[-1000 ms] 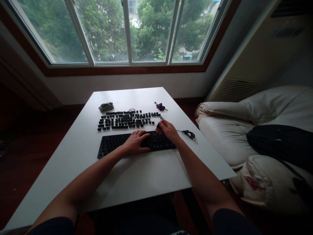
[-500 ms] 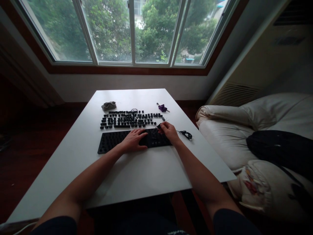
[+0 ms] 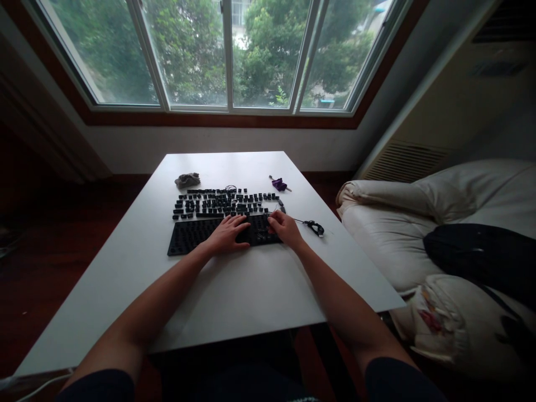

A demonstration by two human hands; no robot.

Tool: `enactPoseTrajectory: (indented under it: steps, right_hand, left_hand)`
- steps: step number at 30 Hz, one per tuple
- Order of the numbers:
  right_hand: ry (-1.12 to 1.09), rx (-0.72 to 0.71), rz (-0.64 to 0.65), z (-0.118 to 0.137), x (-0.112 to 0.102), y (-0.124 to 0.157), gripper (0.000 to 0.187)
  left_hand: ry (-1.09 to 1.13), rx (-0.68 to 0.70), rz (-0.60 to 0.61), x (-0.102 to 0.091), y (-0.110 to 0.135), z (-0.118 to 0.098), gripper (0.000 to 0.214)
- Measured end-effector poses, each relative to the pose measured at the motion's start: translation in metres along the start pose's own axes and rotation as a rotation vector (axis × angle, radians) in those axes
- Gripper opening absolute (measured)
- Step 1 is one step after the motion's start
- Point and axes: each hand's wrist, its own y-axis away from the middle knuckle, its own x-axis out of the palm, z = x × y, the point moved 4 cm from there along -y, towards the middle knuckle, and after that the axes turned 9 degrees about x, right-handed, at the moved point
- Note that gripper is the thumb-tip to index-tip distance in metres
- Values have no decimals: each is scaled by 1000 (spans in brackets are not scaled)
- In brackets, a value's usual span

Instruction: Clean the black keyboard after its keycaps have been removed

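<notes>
A black keyboard base [image 3: 192, 235] with its keycaps off lies across the middle of the white table [image 3: 234, 290]. My left hand [image 3: 228, 233] rests flat on its middle, fingers stretched out. My right hand [image 3: 283, 226] sits on the keyboard's right end with its fingers curled and pinched together; what they hold is too small to make out. Rows of loose black keycaps [image 3: 221, 203] lie just behind the keyboard.
A grey crumpled cloth [image 3: 187, 180] lies at the back left of the table, a small purple tool [image 3: 278, 183] at the back right. A coiled black cable [image 3: 314, 226] sits right of the keyboard. A white beanbag [image 3: 419, 223] with a dark garment stands right of the table.
My right hand has come down from just behind the keyboard's right end onto the keyboard itself. My left hand has stayed flat on the keyboard. The view shifted slightly.
</notes>
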Motion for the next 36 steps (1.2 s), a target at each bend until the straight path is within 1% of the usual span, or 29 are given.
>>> enactPoseTrajectory:
  steps: [5,7,12,20,24,26,28,30,33,36]
  right_hand:
    - [198,-57,-39,13,6,12,20]
    - [233,-58,-44,16,9,14,18]
    - [310,-53,-59,19,13,17,19]
    - [390,-93,-40,24,15,20,17]
    - [366,-68,-30,25,17,19,16]
    - [320,-47,20,24,18,17,17]
    - [284,-49,99,24,18,17,18]
    - [286,-80,178,27,19,17,19]
    - [317,-132,261,33,17,19,21]
    - [310,-147,361,41,16,22,23]
  left_hand:
    - [-7,3,-15,2,1,0,75]
    - [-9,12,-28,2,1,-1,75]
    - [-4,30,-47,2,1,-1,75]
    - [-6,57,-49,-1,1,-4,78]
    - [-2,71,-53,-4,3,-5,78]
    - [-3,85,-49,-5,5,-6,78]
    - [-2,98,-47,-6,7,-8,77]
    - [2,100,-46,-8,10,-8,77]
    - [16,87,-42,-10,13,-10,76]
    - [44,78,-37,-12,15,-11,77]
